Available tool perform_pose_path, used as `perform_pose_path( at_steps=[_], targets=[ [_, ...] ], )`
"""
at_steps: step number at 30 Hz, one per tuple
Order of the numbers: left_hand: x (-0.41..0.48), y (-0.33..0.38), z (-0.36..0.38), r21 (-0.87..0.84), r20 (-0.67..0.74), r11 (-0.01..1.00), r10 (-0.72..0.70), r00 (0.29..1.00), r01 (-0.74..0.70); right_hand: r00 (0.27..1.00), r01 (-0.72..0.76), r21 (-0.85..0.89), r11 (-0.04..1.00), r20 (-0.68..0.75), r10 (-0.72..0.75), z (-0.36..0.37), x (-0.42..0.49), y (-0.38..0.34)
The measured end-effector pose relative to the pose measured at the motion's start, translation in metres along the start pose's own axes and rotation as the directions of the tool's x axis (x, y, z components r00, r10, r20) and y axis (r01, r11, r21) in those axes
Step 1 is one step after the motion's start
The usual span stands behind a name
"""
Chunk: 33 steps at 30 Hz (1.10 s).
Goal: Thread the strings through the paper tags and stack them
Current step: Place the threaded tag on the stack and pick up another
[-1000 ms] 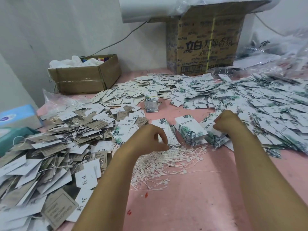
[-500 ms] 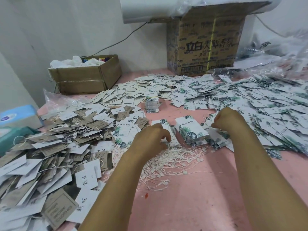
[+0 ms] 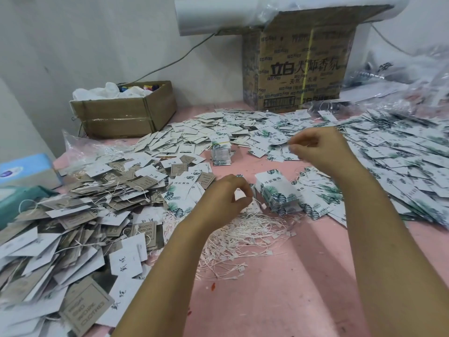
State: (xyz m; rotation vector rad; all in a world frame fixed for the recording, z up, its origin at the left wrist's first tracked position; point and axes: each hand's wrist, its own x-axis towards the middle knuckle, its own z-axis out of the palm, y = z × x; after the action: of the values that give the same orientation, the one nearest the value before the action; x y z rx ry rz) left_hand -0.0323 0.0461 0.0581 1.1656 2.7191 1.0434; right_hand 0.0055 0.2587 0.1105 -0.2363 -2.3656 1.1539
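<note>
My left hand (image 3: 224,198) hovers just above the loose pile of white strings (image 3: 243,235), thumb and forefinger pinched on a thin string. My right hand (image 3: 320,152) is raised over the scattered leaf-print tags (image 3: 401,164). Its fingertips are pinched together on a thin string; the tips are blurred. Between the hands stands a leaning stack of leaf-print tags (image 3: 274,190). A heap of brown and white tags with strings through them (image 3: 85,215) lies at my left. A small neat stack of tags (image 3: 220,153) sits farther back.
A pink table (image 3: 279,293) carries everything. A low cardboard box (image 3: 121,117) stands at the back left, a tall printed carton (image 3: 298,69) behind centre with a white roll (image 3: 206,18) above it. A blue tissue box (image 3: 24,171) is at the far left, and plastic bags lie back right.
My right hand rose from the tags near the stack and moved up and back, fingers now pinched in the air. My left hand lifted slightly off the string pile.
</note>
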Motion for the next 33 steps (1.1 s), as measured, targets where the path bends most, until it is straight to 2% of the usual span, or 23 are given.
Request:
perform_pose_path(
  at_steps=[2,5,6,8,13,16,19,23,26,28,31,33],
  targets=[
    [0.0,0.004,-0.002,-0.081,-0.039,0.996,-0.028,0.999,0.024,0.984,0.013,0.082,0.997,0.175,-0.027,0.005,-0.005,-0.011],
    [0.0,0.009,-0.004,-0.148,-0.1,0.989,-0.04,0.994,0.025,0.863,-0.032,0.015,0.999,0.505,0.02,0.018,-0.012,-0.024],
    [0.0,0.01,-0.005,-0.166,-0.115,0.986,-0.042,0.993,0.023,0.818,-0.036,0.01,0.999,0.574,0.024,0.023,-0.013,-0.027],
    [0.0,0.013,-0.008,-0.215,-0.126,0.976,-0.053,0.991,0.025,0.773,-0.039,0.029,0.999,0.634,0.012,0.032,-0.015,-0.031],
    [-0.002,0.015,-0.011,-0.23,-0.112,0.973,-0.061,0.992,0.034,0.722,0.006,0.016,1.0,0.692,-0.015,0.037,-0.015,-0.035],
    [-0.001,0.015,-0.015,-0.28,-0.106,0.959,-0.067,0.992,0.035,0.722,0.021,0.017,1.0,0.691,-0.027,0.038,-0.016,-0.035],
    [-0.003,0.012,-0.024,-0.225,-0.027,0.972,-0.071,0.997,0.063,0.783,0.028,0.006,1.0,0.622,-0.026,0.034,-0.014,-0.033],
    [-0.007,0.001,-0.033,-0.183,0.049,0.971,-0.146,0.988,0.152,0.89,0.018,-0.083,0.996,0.455,0.022,0.017,-0.005,-0.02],
    [-0.009,-0.007,-0.039,-0.189,0.042,0.966,-0.174,0.984,0.179,0.917,-0.015,-0.17,0.985,0.391,0.081,0.006,-0.001,-0.01],
    [-0.01,-0.009,-0.042,-0.197,0.022,0.964,-0.178,0.984,0.178,0.891,-0.037,-0.269,0.963,0.427,0.153,0.002,-0.001,-0.006],
    [-0.009,-0.006,-0.039,-0.205,0.01,0.967,-0.152,0.988,0.151,0.785,-0.039,-0.444,0.895,0.54,0.302,0.001,-0.006,-0.008],
    [-0.008,0.0,-0.036,-0.225,-0.004,0.967,-0.12,0.993,0.116,0.769,-0.008,-0.426,0.905,0.575,0.278,0.005,-0.008,-0.015]
  ],
)
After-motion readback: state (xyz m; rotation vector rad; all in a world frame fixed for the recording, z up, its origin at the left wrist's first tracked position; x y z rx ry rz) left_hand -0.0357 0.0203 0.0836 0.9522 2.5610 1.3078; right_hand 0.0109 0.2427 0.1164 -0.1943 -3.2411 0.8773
